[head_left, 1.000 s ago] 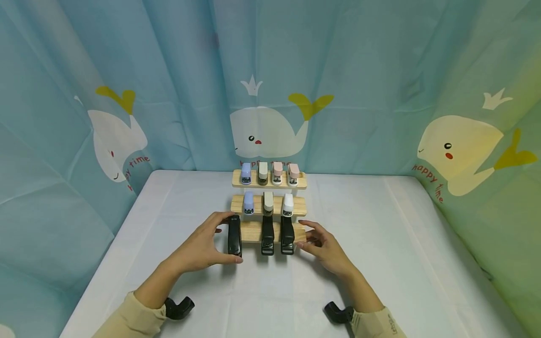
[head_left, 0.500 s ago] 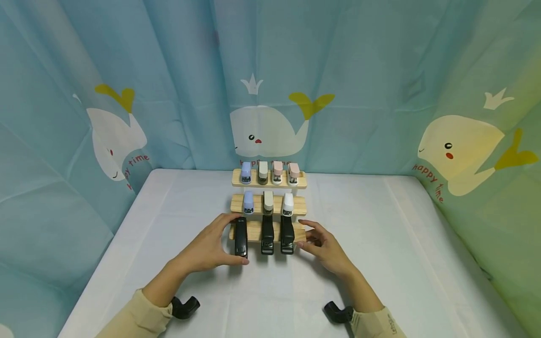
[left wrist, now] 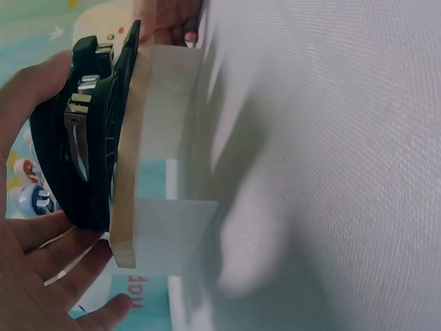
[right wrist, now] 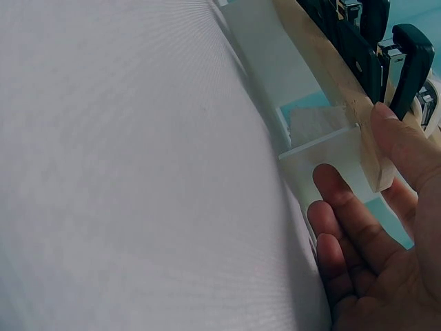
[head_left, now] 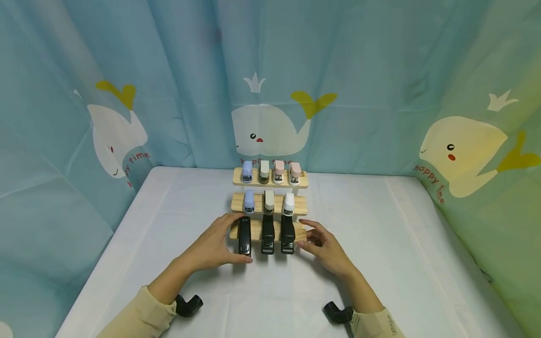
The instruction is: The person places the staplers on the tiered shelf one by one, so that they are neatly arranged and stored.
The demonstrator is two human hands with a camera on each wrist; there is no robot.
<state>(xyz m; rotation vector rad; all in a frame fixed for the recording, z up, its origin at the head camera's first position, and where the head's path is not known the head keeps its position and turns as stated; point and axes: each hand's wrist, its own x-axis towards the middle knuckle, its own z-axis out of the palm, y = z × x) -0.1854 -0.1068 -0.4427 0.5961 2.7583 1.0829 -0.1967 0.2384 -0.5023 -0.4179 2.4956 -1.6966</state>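
A wooden display stand (head_left: 257, 231) with three stepped shelves holds rows of staplers. My left hand (head_left: 211, 244) grips a black stapler (head_left: 244, 236) lengthwise at the left of the lowest shelf, thumb at its front end and fingers at the back. In the left wrist view its base lies along the wooden board (left wrist: 124, 231). Two more black staplers, one in the middle (head_left: 268, 234) and one on the right (head_left: 288, 234), stand on that shelf. My right hand (head_left: 328, 251) holds the shelf's right end; in the right wrist view the thumb (right wrist: 393, 131) presses its front edge.
The middle shelf (head_left: 236, 203) carries a blue, a grey and a white small stapler. Several small pastel staplers stand on the top shelf (head_left: 237, 178). White supports (right wrist: 324, 155) prop the boards on a white-covered table (head_left: 380, 225). A whale-print curtain (head_left: 363, 131) hangs behind.
My left hand has shifted right with the black stapler, from the shelf's left end onto the board. The right hand has stayed at the shelf's right end.
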